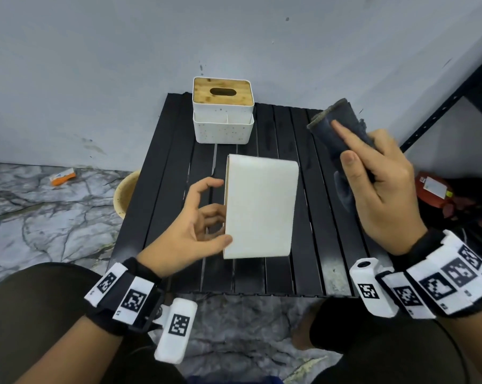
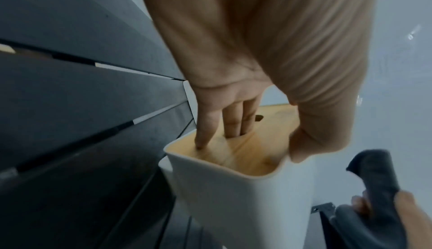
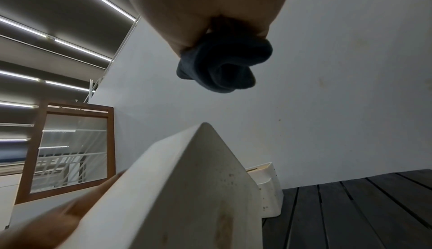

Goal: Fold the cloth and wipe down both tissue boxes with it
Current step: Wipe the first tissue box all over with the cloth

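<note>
A white tissue box (image 1: 260, 206) is tipped on its side in the middle of the black slatted table (image 1: 312, 245), with its wooden lid (image 2: 268, 142) facing left. My left hand (image 1: 198, 217) grips it: two fingers (image 2: 236, 120) reach into the lid's slot and the thumb lies on the white wall. The second tissue box (image 1: 223, 112), white with a wooden top, stands upright at the table's far edge. My right hand (image 1: 378, 173) holds the folded dark cloth (image 1: 336, 126) in the air to the right of the tipped box, not touching it. The right wrist view shows the cloth (image 3: 222, 66) above the box's corner (image 3: 182, 188).
A grey wall rises right behind the table. A beige bucket (image 1: 125, 195) sits on the floor at the table's left side. An orange packet (image 1: 64, 176) lies on the marble floor. A black shelf frame (image 1: 456, 98) and a red object (image 1: 433, 189) are at the right.
</note>
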